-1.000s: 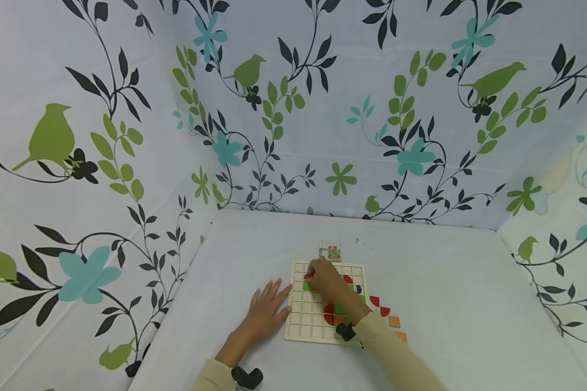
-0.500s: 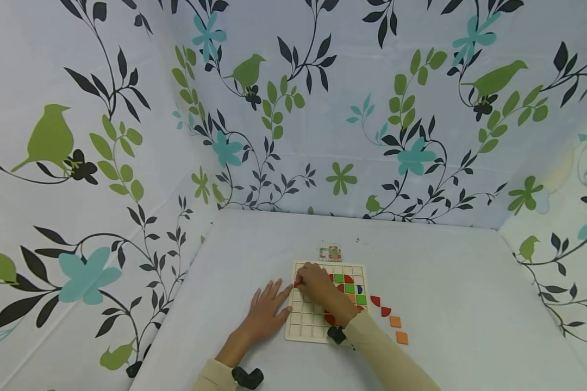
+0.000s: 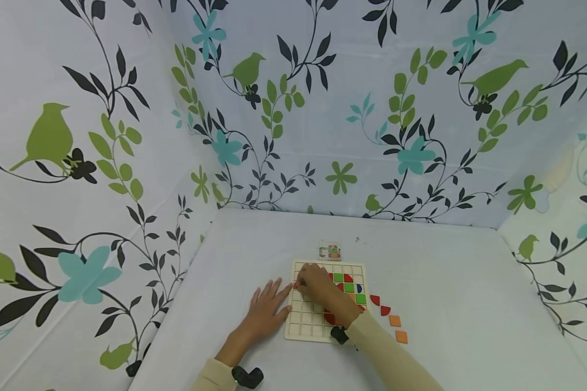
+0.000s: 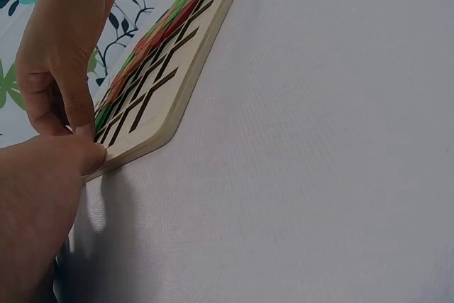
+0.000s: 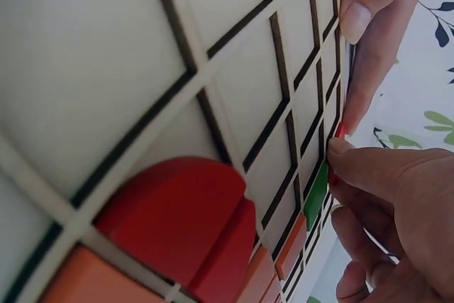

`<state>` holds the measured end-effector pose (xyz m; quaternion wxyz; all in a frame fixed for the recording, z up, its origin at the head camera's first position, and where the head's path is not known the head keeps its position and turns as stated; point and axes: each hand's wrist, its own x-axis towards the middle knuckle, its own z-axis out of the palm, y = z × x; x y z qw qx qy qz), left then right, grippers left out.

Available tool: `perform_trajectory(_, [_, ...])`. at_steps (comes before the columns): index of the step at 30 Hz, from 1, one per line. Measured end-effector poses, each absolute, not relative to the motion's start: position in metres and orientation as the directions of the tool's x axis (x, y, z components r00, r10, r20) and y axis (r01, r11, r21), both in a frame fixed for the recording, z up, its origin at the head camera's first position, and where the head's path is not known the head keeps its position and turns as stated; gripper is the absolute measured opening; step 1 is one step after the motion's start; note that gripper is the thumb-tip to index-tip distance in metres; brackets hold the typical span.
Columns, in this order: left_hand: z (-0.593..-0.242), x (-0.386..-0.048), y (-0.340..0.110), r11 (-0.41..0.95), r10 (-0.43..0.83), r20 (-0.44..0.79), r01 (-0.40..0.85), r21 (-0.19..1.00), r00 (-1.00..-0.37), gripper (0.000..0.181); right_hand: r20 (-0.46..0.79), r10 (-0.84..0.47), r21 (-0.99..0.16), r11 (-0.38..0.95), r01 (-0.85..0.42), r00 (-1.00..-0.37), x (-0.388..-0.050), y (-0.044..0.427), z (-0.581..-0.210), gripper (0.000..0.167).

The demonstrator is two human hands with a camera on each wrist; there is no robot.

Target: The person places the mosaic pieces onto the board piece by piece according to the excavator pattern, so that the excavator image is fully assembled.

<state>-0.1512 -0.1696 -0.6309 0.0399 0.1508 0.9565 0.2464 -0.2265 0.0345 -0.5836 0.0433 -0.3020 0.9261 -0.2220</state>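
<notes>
A pale wooden grid board (image 3: 300, 317) lies on the white table, with red, green, orange and blue pieces in its cells. My left hand (image 3: 266, 309) rests flat with fingers spread, its fingertips at the board's left edge. Over the upper left cells, my right hand (image 3: 318, 283) pinches a small red piece (image 5: 340, 131) between thumb and fingers, at the leftmost column. Next to that piece sits a green square (image 5: 317, 196) in the grid, then an orange piece (image 5: 291, 246). Rounded red pieces (image 5: 184, 225) fill nearer cells. The right hand and forearm hide part of the board in the head view.
Right of the board lie two loose red quarter-circles (image 3: 374, 300) and two orange squares (image 3: 394, 321). A small pattern card (image 3: 330, 251) lies beyond the board's far edge. A patterned cloth (image 3: 342, 108) hangs behind and beside the table.
My right hand has moved left and slightly toward me with the red piece, reaching the board's left column, then stayed nearly still. The left hand has not moved.
</notes>
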Motion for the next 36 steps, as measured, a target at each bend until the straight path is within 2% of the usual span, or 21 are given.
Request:
perform_trajectory(5, [-0.631,-0.151,-0.169,0.832,0.304,0.005,0.268,0.486,-0.953,0.057,0.076,-0.586,-0.383,0.73,-0.566,-0.807,-0.226,0.035,-0.585,0.012])
perform_trajectory(12, [-0.633,-0.152,-0.169,0.835,0.304,0.005,0.269,0.48,-0.953,0.058,0.073,-0.582,-0.36,0.742,-0.565,-0.81,-0.225,0.035,-0.586,0.013])
perform_trajectory(20, [-0.632,-0.151,-0.168,0.809,0.313,0.048,0.293,0.51,-0.948,0.057,0.119,-0.564,-0.402,0.726,-0.559,-0.817,-0.223,0.048,-0.587,0.01])
perform_trajectory(26, [-0.628,-0.15,-0.166,0.822,0.308,0.026,0.28,0.497,-0.951,0.058,0.052,-0.472,-0.596,0.693,-0.407,-0.88,-0.21,0.089,-0.564,0.01])
perform_trajectory(31, [-0.625,-0.149,-0.166,0.841,0.29,0.003,0.256,0.476,-0.957,0.059,-0.012,-0.358,-0.657,0.707,-0.262,-0.934,-0.191,0.139,-0.558,0.02])
perform_trajectory(36, [-0.625,-0.149,-0.165,0.841,0.285,0.001,0.25,0.48,-0.959,0.058,-0.139,-0.198,-0.66,0.749,-0.058,-0.97,-0.165,0.192,-0.556,0.032])
